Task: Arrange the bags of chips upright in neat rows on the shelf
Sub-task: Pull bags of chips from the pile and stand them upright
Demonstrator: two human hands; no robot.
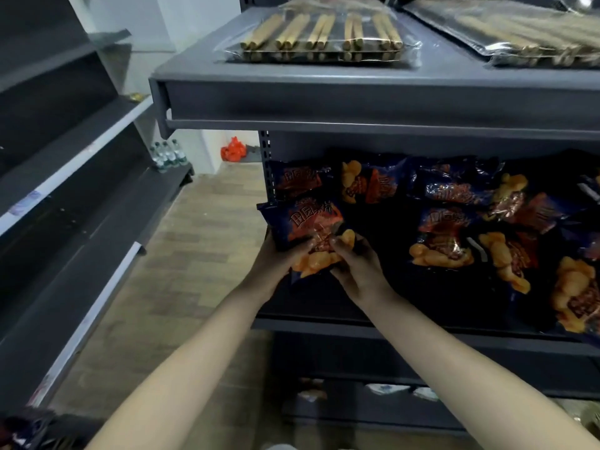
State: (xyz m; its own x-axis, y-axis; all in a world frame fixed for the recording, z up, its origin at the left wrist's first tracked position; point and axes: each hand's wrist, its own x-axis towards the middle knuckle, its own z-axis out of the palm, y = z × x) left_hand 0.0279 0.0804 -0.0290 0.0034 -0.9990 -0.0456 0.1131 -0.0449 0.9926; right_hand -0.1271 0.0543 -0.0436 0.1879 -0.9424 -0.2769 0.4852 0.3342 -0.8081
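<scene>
Blue-and-orange foil shows between the fingers (338, 244): one bag of chips (306, 230) is held at the left end of the dark shelf (324, 323), its top tilted away from the person. The left hand (276, 264) grips its left edge, fingers curled round it. The right hand (357, 271) pinches its lower right part, fingers clamped on the foil. Just beyond the fingers another bag (298, 180) sits at the back of the shelf. To the right of the fingers more bags (444, 237) lie jumbled, flat or slanted. Above the fingers, the upper shelf (324, 92) carries clear packs of tan sticks (321, 34). Far to their left, water bottles (167, 154) stand together.
</scene>
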